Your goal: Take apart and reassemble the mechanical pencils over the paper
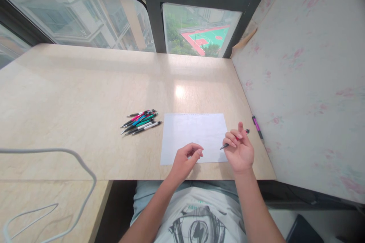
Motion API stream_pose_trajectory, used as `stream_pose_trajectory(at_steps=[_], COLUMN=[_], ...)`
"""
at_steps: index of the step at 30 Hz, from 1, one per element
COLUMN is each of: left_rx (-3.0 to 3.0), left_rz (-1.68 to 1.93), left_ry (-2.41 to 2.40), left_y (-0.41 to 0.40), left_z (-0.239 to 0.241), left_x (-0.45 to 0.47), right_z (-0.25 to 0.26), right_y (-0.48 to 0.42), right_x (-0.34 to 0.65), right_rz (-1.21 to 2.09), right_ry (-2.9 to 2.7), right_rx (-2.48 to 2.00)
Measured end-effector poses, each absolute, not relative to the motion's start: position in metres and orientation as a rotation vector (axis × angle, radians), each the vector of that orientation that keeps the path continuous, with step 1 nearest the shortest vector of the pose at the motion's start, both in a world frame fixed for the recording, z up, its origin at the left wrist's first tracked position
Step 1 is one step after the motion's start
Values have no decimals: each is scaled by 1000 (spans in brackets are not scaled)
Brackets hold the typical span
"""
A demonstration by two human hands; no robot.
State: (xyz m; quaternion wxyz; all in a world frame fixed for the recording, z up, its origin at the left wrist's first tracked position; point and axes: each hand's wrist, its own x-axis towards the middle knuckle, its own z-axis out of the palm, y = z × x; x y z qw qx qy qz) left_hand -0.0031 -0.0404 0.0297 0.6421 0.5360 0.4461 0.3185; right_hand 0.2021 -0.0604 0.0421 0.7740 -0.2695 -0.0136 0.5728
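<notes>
A mechanical pencil (225,146) with a dark tip and dark clip end lies across my right hand (239,151). The palm is turned up and the fingers curl over the pencil, hiding its middle. Below them is the right edge of a white sheet of paper (191,133), which has faint marks along its top. Over the sheet's lower edge, my left hand (186,160) has curled fingers, its thumb close to the fingertips and nothing visible in it. Left of the paper lies a loose pile of several mechanical pencils (141,122) in white, pink, blue and green.
A purple and black pencil (257,127) rests at the table's right edge, against the flower-patterned wall (308,95). A grey cable (71,153) loops over the left side of the pale tabletop (85,87). Dark-framed windows (159,26) stand behind the table.
</notes>
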Motion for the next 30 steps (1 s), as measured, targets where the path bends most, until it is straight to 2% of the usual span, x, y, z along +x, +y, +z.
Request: stream_pose_trajectory(at_steps=[12, 20, 30], left_rx=[1673, 2203, 2468], left_rz=[750, 775, 596], left_ry=[1092, 1100, 1238], left_y=[-33, -27, -27], left_z=[19, 9, -11], left_x=[-10, -7, -8], right_z=[43, 45, 26], right_y=[-62, -61, -44], right_x=[211, 209, 209], right_rz=[1121, 1146, 1276], right_ry=[-284, -140, -342], right_rx=[-687, -524, -889])
